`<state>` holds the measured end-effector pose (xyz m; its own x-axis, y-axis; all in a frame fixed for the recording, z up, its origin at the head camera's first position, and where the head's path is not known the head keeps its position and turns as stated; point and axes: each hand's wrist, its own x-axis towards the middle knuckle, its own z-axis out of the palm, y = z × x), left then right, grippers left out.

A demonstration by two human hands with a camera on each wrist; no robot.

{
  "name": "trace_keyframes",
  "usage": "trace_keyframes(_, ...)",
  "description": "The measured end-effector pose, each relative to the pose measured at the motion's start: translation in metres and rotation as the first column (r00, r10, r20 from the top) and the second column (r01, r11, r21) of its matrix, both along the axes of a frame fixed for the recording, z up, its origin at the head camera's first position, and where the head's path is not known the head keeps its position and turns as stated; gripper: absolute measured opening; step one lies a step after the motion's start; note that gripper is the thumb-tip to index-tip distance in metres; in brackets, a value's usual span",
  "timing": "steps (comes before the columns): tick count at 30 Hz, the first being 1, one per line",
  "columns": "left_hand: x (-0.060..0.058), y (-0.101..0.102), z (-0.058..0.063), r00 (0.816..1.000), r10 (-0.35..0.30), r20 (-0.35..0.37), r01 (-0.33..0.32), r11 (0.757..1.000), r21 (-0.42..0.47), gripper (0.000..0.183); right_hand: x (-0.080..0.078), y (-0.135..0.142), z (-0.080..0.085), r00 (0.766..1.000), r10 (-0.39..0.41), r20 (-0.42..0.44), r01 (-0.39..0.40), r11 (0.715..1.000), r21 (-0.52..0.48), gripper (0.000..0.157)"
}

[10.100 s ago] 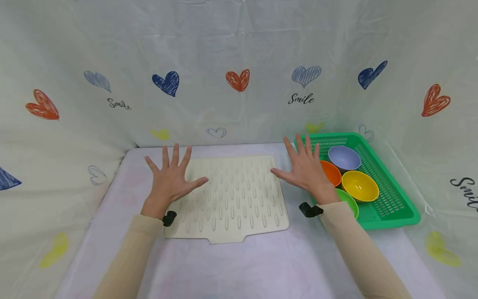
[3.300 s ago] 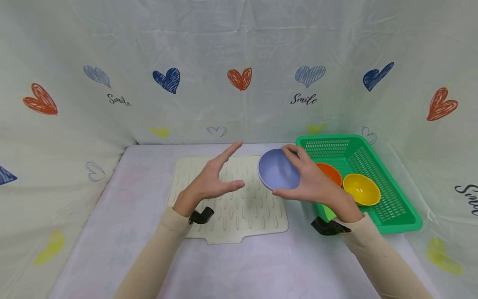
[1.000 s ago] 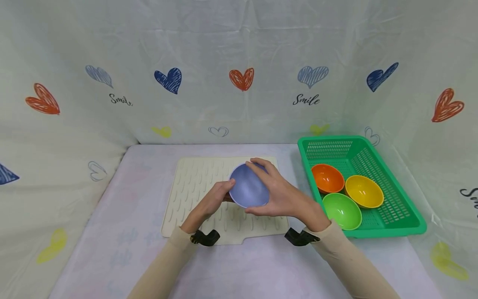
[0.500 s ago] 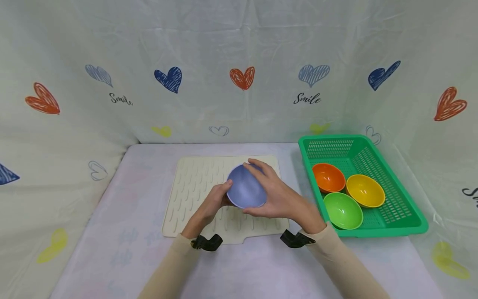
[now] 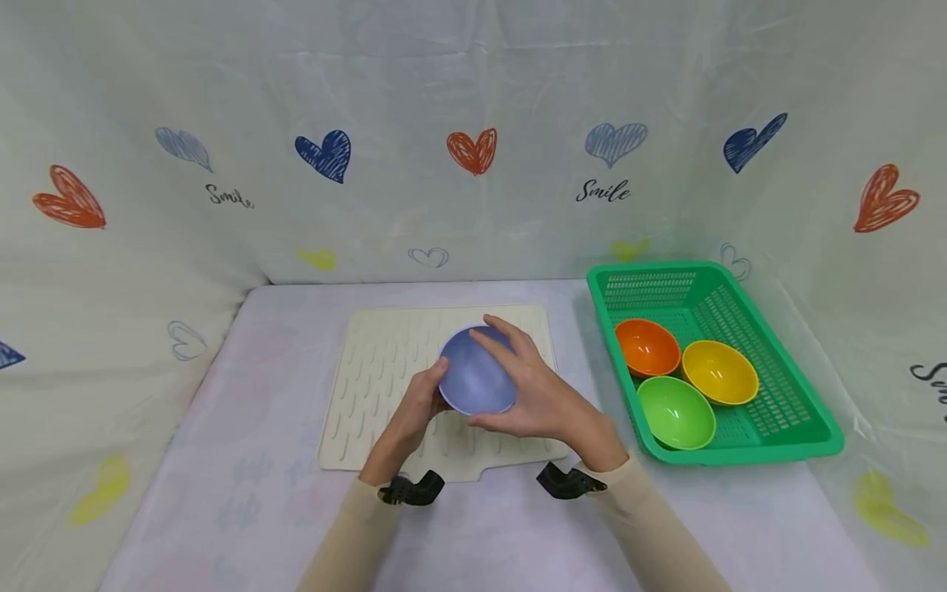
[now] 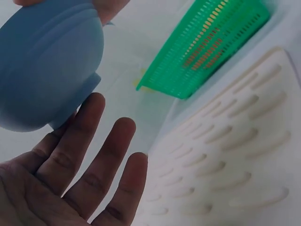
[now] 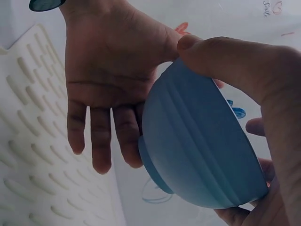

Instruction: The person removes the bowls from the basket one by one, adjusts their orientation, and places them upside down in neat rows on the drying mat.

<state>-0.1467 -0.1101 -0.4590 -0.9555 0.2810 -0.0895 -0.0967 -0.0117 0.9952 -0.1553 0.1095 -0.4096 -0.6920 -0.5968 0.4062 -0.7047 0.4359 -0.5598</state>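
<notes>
A periwinkle-blue bowl (image 5: 477,374) is held in the air over the cream ridged mat (image 5: 370,362), its inside tilted toward the head camera. My left hand (image 5: 414,411) grips its left side, thumb on the rim. In the left wrist view, fingers of the left hand (image 6: 89,165) reach under the bowl (image 6: 51,70) beside its foot ring, some spread clear of it. The right hand (image 5: 543,395) holds the opposite side between thumb and fingers. From the right wrist view, the right thumb (image 7: 225,59) presses the outer wall of the bowl (image 7: 197,141) near its rim.
A green perforated basket (image 5: 806,403) stands at the table's right. In it sit an orange bowl (image 5: 647,347), a yellow bowl (image 5: 719,372) and a lime-green bowl (image 5: 676,413). A curtain with printed hearts (image 5: 473,74) rises behind the table and at both sides.
The blue bowl came out of the basket in my right hand, over the mat; my left hand then took its other side. Within the last second both hands shifted slightly left with it.
</notes>
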Motion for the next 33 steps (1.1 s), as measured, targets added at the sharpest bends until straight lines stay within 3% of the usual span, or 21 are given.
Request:
trace_keyframes(15,0.003,0.007,-0.006,0.999,0.038,-0.017,-0.037,0.998,0.042,0.070,0.011,0.000,-0.008,0.997,-0.080,0.024,0.081,0.995,-0.054,0.105)
trace_keyframes(33,0.002,0.000,-0.006,0.998,-0.019,-0.060,0.020,1.000,0.007,0.063,0.018,0.006,-0.008,0.994,-0.100,0.040,0.103,0.992,-0.074,0.097)
